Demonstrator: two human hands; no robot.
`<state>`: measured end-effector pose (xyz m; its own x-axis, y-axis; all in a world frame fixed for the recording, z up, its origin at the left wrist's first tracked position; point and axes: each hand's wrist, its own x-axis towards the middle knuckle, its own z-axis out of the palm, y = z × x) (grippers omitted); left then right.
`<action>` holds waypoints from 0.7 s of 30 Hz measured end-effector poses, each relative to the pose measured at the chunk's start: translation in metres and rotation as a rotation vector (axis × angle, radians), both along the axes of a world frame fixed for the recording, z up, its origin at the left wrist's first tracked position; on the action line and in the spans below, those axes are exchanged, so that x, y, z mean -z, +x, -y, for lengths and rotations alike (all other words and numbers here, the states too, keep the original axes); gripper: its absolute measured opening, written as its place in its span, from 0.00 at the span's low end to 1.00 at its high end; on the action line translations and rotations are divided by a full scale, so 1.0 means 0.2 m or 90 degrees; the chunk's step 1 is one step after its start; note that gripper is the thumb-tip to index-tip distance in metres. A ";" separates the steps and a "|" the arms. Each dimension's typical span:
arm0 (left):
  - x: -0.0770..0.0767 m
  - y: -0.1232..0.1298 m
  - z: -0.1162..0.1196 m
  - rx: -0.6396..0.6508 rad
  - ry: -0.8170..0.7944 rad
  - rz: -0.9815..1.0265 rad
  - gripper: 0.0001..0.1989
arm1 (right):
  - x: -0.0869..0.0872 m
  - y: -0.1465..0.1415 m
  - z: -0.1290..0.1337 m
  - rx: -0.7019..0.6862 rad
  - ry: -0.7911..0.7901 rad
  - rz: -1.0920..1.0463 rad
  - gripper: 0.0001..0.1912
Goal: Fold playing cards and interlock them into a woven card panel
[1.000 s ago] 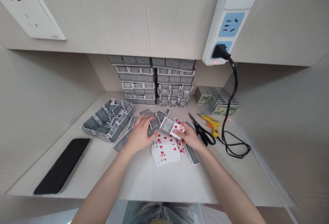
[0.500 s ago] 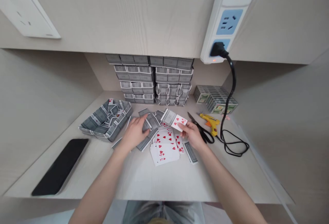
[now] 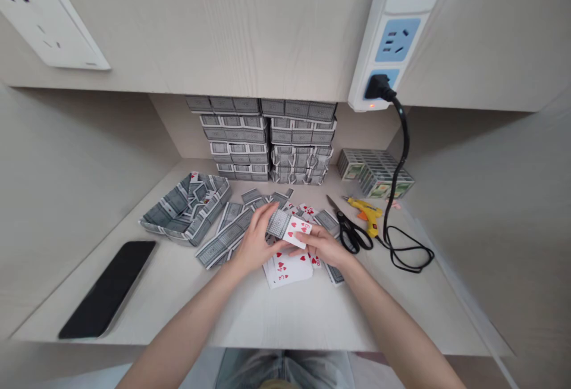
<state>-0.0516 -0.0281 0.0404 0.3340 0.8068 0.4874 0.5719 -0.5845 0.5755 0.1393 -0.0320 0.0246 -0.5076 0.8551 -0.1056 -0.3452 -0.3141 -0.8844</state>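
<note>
Two overlapping playing cards (image 3: 297, 231), one showing its grey back and one a red heart face, stretch between my hands just above the desk. My right hand (image 3: 325, 243) pinches the heart-faced end. At the grey end, my left hand (image 3: 255, 243) has its fingers and thumb curled round the card's edges. Below the hands rests a pile of face-up heart cards (image 3: 292, 270), partly hidden. Left of it lie joined strips of grey-backed cards (image 3: 218, 245), and more loose cards are scattered behind.
A tray folded from cards (image 3: 196, 222) sits at left, behind a black phone (image 3: 107, 291). Card-built blocks (image 3: 236, 133) are stacked at the back. On the right are black scissors (image 3: 352, 234), a yellow glue gun (image 3: 366, 210) with a looping black cord (image 3: 405, 270), and boxed decks (image 3: 379, 172).
My left hand has moved right from over the loose cards and closed on the grey end of the card pair. My right hand has brought the pair left and nearer.
</note>
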 end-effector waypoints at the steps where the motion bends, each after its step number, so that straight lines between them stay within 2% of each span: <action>1: 0.00 0.00 0.00 -0.003 0.000 -0.004 0.36 | 0.00 0.00 0.00 -0.001 0.001 -0.005 0.18; 7: 0.02 0.00 0.01 0.019 0.010 -0.017 0.31 | 0.00 -0.02 0.01 0.011 -0.018 -0.070 0.18; 13: 0.01 0.01 0.02 0.097 -0.038 -0.069 0.30 | -0.01 -0.01 0.01 0.008 -0.043 -0.099 0.19; 17: 0.00 0.01 0.03 0.085 -0.043 -0.099 0.29 | -0.03 0.01 0.00 0.036 -0.048 -0.083 0.19; 21: 0.00 0.00 0.01 0.037 -0.007 -0.093 0.30 | -0.03 0.02 -0.01 0.046 -0.042 -0.091 0.19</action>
<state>-0.0523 -0.0310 0.0407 0.4471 0.7887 0.4220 0.6155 -0.6136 0.4947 0.1425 -0.0297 0.0301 -0.4590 0.8835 -0.0934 -0.4897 -0.3393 -0.8032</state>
